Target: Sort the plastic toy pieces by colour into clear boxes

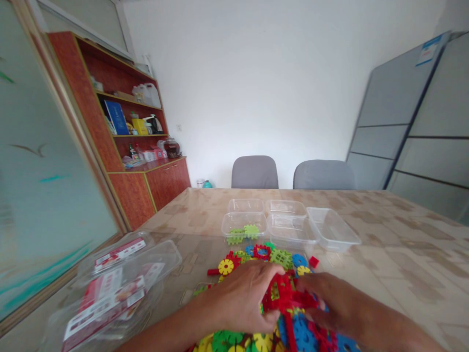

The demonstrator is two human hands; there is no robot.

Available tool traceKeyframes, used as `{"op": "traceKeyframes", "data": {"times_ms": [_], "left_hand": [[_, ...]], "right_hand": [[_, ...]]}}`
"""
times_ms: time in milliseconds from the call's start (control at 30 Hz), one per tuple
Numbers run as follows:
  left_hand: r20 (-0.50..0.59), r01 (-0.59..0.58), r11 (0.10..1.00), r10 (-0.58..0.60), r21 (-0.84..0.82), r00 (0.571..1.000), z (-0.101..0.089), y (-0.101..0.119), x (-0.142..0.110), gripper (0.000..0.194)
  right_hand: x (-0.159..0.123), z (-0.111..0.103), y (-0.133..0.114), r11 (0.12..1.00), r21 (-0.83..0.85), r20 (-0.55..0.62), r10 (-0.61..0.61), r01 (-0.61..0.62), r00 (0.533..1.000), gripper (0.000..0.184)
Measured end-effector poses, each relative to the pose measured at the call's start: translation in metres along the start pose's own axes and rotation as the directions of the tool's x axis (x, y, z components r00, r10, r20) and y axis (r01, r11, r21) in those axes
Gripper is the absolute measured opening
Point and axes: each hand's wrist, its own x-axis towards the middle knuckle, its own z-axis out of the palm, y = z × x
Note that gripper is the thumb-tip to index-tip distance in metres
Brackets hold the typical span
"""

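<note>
Over a heap of colourful plastic interlocking building pieces (pixel 304 332), my two hands meet at a cluster of red building pieces (pixel 284 293). My left hand (pixel 242 291) curls around its left side, thumb below and fingers above. From the right, my right hand (pixel 335 300) pinches the red cluster, with its fingertips partly hidden and a little blurred. Yellow, green and blue toothed discs lie around and under both hands. Beyond the fingers are a yellow disc (pixel 225 266), a light-green square piece (pixel 281 258) and a small red piece (pixel 313 262).
Several clear plastic containers stand behind the heap; the front left container (pixel 234 218) has light-green pieces (pixel 251 231) at it. An angled container (pixel 333 230) stands right. Clear lids with printed labels (pixel 120 293) lie left. Grey chairs (pixel 254 172) stand beyond the table (pixel 388 254).
</note>
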Motion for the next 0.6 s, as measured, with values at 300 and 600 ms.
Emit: {"op": "traceKeyframes", "data": {"times_ms": [300,600], "left_hand": [[-0.173,0.078,0.995,-0.089,-0.067,0.981,-0.041,-0.041,0.033,0.048],[-0.203,0.165,0.982,-0.180,-0.090,0.963,-0.103,-0.111,0.096,0.031]], "right_hand": [[0.001,-0.007,-0.012,1.000,-0.029,0.040,0.008,-0.007,0.999,0.032],[0.003,-0.002,-0.005,0.999,0.000,0.032,0.047,-0.047,0.998,0.038]]}}
